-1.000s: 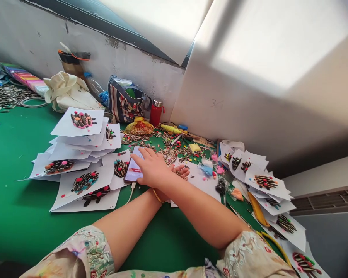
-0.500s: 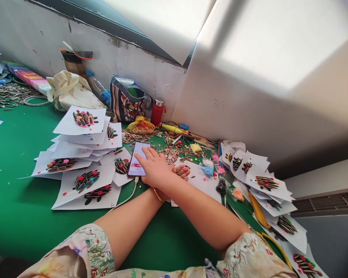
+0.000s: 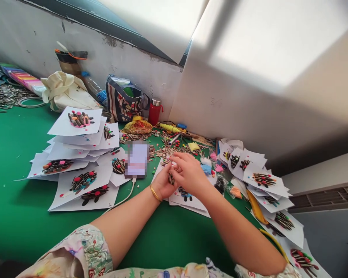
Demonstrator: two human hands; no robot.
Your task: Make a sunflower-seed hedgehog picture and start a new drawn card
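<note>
My left hand (image 3: 163,184), with a yellow bangle on its wrist, is turned palm up and cupped around several striped sunflower seeds (image 3: 171,178). Over that palm bends my right hand (image 3: 192,173), thumb and fingers drawn together at the seeds; whatever is in its fingertips is hidden. Beneath both hands lie white paper sheets (image 3: 198,206), the top one bearing a figure of dark seeds (image 3: 186,194) with blue feet. Left of the hands rests a phone (image 3: 137,160), its screen blurred, with a white cable (image 3: 131,193) plugged in.
Stacked seed-picture cards stand at left (image 3: 75,139) and right (image 3: 266,181). Behind are loose seeds (image 3: 162,148), a yellow bag (image 3: 137,125), a red flask (image 3: 154,112) and a striped bag (image 3: 123,102). Blue clay (image 3: 205,169) and yellow-handled scissors (image 3: 274,241) lie to the right.
My right hand has left the phone screen and come back right, over my left palm. My left hand has shifted a little left, and the seed figure on the paper now shows.
</note>
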